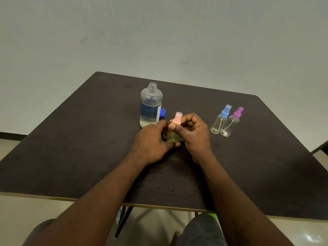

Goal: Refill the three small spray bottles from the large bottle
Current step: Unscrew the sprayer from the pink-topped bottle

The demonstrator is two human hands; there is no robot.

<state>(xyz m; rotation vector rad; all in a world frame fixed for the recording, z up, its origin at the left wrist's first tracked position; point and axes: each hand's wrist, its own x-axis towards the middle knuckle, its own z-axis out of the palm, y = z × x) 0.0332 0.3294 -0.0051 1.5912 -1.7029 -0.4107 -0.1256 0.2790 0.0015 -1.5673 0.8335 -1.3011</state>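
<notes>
1. Hands hold the pink bottle (pixel 173 136) low at the middle of the table (pixel 79 142), just in front of the large bottle (pixel 150 107). I cannot tell if its base touches the table.
2. The left hand (pixel 150 141) has its fingers curled round the body. The right hand (pixel 195 135) pinches the neck under the pink top (pixel 178 118) with thumb and forefinger, and its other fingers are curled in.
3. The pink bottle looks like thin clear plastic, so it is probably light, smooth and easy to squeeze. A firm hold low on the body seems best, with the second hold on the collar of the top and not on the nozzle.
4. It seems to hold some yellowish liquid, so it should stay upright.
5. Count: three small spray bottles, namely the pink bottle, the blue bottle (pixel 220 121) and the purple bottle (pixel 230 125). The last two stand touching at the right and look empty.
6. There is one large bottle, open and partly full, and one blue cap (pixel 162 113) just beside it.
</notes>
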